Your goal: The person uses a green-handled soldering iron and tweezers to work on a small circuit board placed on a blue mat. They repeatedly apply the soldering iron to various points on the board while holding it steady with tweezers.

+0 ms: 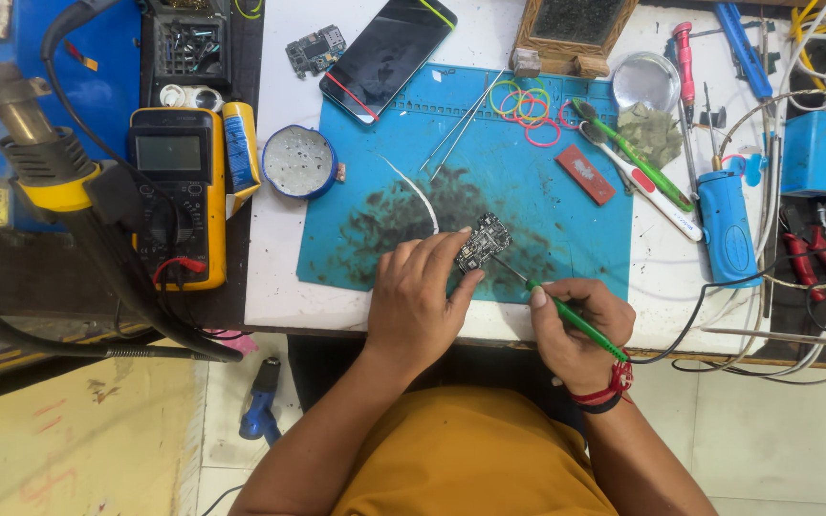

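Observation:
A small dark circuit board (pixel 485 243) lies on the stained blue work mat (pixel 528 182). My left hand (pixel 418 301) pins the board by its lower left edge with the fingertips. My right hand (pixel 576 330) grips a thin green-handled tool (pixel 566 311) like a pen. Its metal tip reaches up and left and touches the board's right side. A red thread bracelet and a dark band circle my right wrist.
On the mat lie tweezers (pixel 461 124), coloured rubber bands (pixel 525 103), a red flat piece (pixel 585 174) and two toothbrushes (pixel 638 162). A phone (pixel 386 53), a round tin (pixel 300 161) and a yellow multimeter (pixel 179 191) sit to the left. A blue device (pixel 727 225) and tangled cables lie to the right.

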